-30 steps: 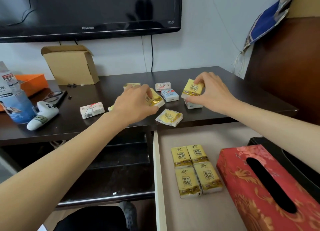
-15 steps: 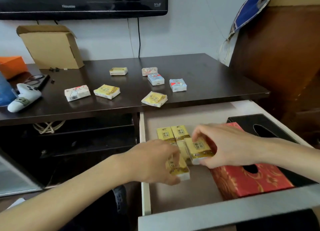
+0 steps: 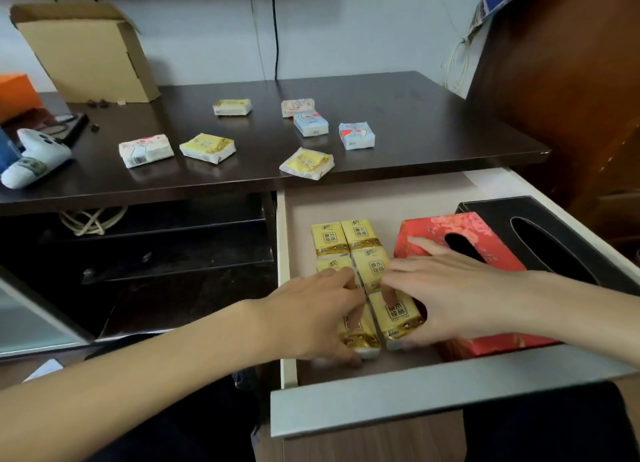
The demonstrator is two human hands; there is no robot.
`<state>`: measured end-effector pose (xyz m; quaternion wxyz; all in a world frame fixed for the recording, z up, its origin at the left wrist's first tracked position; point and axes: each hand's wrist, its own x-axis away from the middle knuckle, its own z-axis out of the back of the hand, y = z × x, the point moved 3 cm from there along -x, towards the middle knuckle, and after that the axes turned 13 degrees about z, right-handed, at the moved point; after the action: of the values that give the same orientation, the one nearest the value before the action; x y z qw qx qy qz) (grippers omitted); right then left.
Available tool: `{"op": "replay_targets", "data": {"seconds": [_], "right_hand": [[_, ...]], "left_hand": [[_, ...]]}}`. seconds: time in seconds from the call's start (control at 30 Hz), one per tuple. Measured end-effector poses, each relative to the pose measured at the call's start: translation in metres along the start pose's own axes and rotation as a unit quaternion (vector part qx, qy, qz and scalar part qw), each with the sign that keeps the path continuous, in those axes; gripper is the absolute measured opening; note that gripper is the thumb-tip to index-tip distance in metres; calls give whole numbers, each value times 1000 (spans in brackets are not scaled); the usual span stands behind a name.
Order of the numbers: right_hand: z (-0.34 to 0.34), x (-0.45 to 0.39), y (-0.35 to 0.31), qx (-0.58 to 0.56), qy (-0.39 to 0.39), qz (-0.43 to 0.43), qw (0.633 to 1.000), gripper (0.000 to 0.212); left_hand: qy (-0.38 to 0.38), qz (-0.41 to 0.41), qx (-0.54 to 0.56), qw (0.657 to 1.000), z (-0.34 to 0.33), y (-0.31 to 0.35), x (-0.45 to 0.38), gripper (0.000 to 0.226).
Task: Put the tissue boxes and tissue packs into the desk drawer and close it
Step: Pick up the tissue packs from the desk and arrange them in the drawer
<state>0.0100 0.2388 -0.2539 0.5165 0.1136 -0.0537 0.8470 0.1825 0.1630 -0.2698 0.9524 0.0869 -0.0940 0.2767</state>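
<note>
Two yellow plastic-wrapped tissue packs [image 3: 379,319] are pressed into rows inside the open pale wooden desk drawer [image 3: 367,198], the left hand [image 3: 311,314] and right hand [image 3: 446,297] each gripping one, seemingly to pack them tight beside the red floral tissue box [image 3: 485,250]; seven packs [image 3: 306,163] wait on the dark desktop [image 3: 415,115].

Cardboard box [image 3: 86,51], white controller [image 3: 34,162], orange box [image 3: 17,93] on desktop.

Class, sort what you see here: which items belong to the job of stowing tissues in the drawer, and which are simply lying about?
Part of the job:
drawer
yellow packs in the drawer
red tissue box
black tissue box
seven loose packs on the desk
left hand
right hand

Lying about:
cardboard box
white controller
orange box
</note>
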Motion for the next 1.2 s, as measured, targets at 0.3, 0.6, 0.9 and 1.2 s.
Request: {"op": "replay_targets", "data": {"seconds": [0.3, 0.6, 0.9, 1.2], "right_hand": [[-9, -7, 7, 21, -6, 5, 1000, 53], [-3, -10, -1, 33, 30, 15, 999, 48], [9, -3, -1, -16, 45, 15, 999, 38], [68, -25, 62, -159, 309, -107, 932, 12]], "left_hand": [[3, -8, -39, 999, -3, 1, 0, 46], [12, -8, -37, 999, -2, 3, -1, 51], [32, -19, -15, 999, 5, 1, -1, 51], [178, 87, 83, 977, 96, -59, -7, 16]]}}
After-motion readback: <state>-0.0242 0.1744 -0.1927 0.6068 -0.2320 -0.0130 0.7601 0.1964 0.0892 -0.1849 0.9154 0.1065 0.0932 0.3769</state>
